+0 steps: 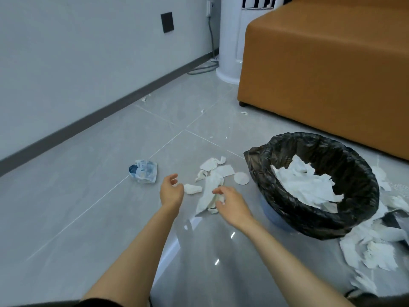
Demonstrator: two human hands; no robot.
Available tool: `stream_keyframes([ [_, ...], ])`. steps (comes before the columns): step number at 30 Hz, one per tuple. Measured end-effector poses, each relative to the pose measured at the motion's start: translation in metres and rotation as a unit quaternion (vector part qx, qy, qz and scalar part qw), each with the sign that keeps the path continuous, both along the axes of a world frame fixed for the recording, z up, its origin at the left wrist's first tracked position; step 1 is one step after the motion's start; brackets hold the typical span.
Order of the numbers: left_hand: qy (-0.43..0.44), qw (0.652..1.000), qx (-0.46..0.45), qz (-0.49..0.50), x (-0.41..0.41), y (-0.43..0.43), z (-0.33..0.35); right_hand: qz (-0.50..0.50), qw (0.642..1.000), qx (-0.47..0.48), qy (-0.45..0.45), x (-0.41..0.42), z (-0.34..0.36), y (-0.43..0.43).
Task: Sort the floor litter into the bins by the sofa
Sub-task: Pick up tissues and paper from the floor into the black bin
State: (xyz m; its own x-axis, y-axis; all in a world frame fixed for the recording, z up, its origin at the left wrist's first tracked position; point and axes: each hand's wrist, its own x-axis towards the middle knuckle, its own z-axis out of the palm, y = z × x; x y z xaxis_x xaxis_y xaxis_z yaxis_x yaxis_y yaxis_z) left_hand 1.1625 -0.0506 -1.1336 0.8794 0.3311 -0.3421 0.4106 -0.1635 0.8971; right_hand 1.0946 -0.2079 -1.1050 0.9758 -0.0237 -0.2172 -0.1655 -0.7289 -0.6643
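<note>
Litter lies all over the grey tiled floor. Far to the left, out in the middle of the floor and away from the wall edge, sits a crumpled blue and white wrapper. It is by itself, well apart from the paper. I think it may belong in a different bin, but only one bin shows.

Next comes the left hand. Its fingers are loosely curled and it holds nothing. It hangs just above the floor beside a small tissue wad, maybe ready to pick it up.

Then comes a pile of torn tissue pieces, with a long tissue strip running down from it. The right hand is at the low end of this strip. Its fingertips curl in on the white paper and seem to pinch it. That is likely because the strip is soft and flat and needs a pinch to come off the smooth tile.

A small round white pad lies just beside the bin.

The bin has a black bag folded over its rim. It stands near the sofa's front edge and close to the hands, so the paper needs only a short trip. White tissue already fills part of it. A tissue heap lies on the floor at the bin's right side, right up against it. Behind it all stands the brown sofa.
</note>
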Motion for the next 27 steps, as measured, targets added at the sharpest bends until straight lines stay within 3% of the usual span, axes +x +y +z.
stream_keyframes([
  [7, 0.098, 0.995, 0.025, 0.017, 0.025, 0.053, -0.032, 0.111, 0.987, -0.075, 0.09, 0.028, -0.041, 0.034],
  [15, 0.167, 0.979, 0.118, 0.0, 0.068, 0.092, -0.056, 0.147, 0.969, -0.131, 0.152, 0.045, -0.089, 0.044],
  [24, 0.113, 0.984, 0.134, 0.003, 0.086, 0.101, -0.078, 0.101, 0.983, -0.149, 0.037, 0.038, -0.112, 0.033],
  [27, 0.098, 0.991, 0.094, 0.022, 0.079, 0.094, -0.078, 0.097, 0.984, -0.149, 0.028, 0.036, -0.11, 0.028],
])
